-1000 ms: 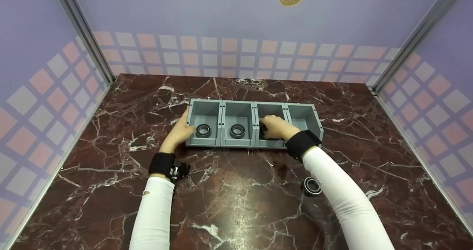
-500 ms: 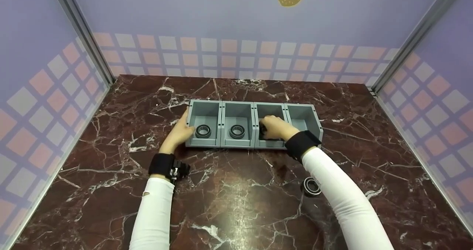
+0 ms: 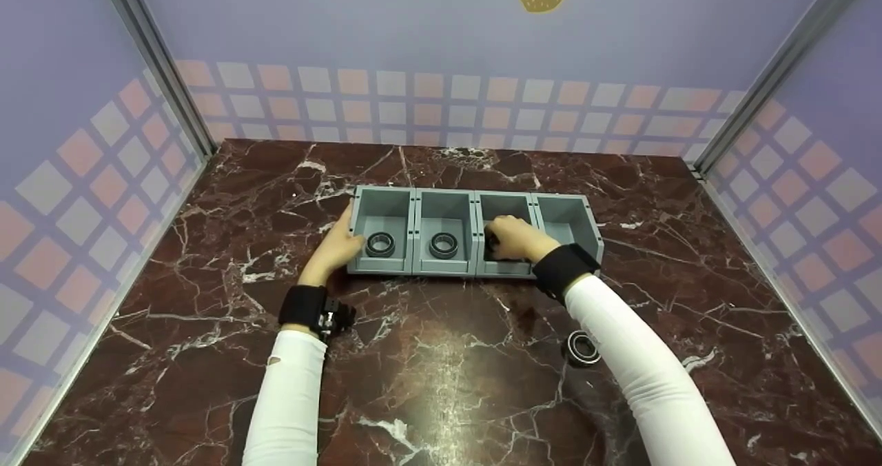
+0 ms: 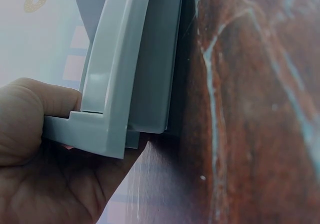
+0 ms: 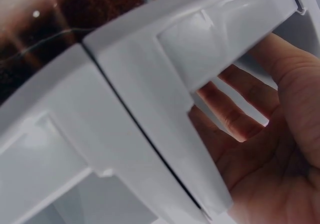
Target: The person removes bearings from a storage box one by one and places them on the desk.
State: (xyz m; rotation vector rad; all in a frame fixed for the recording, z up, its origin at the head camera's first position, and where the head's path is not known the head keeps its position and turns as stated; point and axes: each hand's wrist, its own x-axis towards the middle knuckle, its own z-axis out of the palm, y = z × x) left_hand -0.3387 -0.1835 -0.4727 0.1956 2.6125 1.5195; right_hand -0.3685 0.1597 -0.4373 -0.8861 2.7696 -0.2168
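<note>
A row of joined grey storage bins [image 3: 444, 267] stands on the table, its compartments side by side. My left hand [image 3: 336, 247] grips the outer wall of the leftmost bin, thumb over the edge; the left wrist view shows the same hand [image 4: 45, 149] around that wall [image 4: 117, 74]. My right hand [image 3: 513, 237] reaches into the third bin from the left and holds a dark ball bearing [image 3: 490, 240], mostly hidden by the fingers. In the right wrist view, the bin's front wall [image 5: 200, 49] covers the fingertips. One bearing [image 3: 380, 245] lies in the leftmost bin, another [image 3: 443, 245] in the second.
A further bearing [image 3: 583, 348] rests on the dark red marbled table [image 3: 441, 356], beside the right sleeve [image 3: 648, 376]. The rightmost bin [image 3: 561, 221] shows no bearing in its visible part. Purple panels [image 3: 441, 38] with a checked band enclose the table at the back and sides.
</note>
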